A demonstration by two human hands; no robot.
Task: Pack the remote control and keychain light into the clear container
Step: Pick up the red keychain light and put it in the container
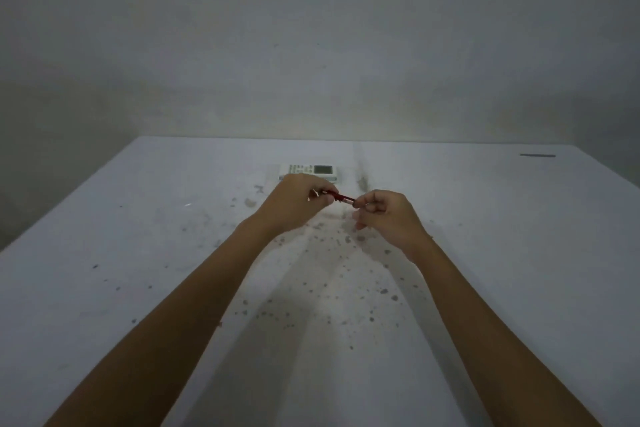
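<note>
A small red keychain light (341,198) is held above the table between both hands. My left hand (298,203) pinches its left end, where a bit of metal ring shows. My right hand (384,213) pinches its right tip with thumb and forefinger. Just beyond my left hand lies a white remote control (311,170) flat on the table, its screen toward the right; its near edge is partly hidden by my knuckles. No clear container is in view.
The white table (138,270) is speckled with dark stains around the middle. A thin dark strip (537,155) lies at the far right edge. A grey wall (311,45) rises directly behind the table's far edge.
</note>
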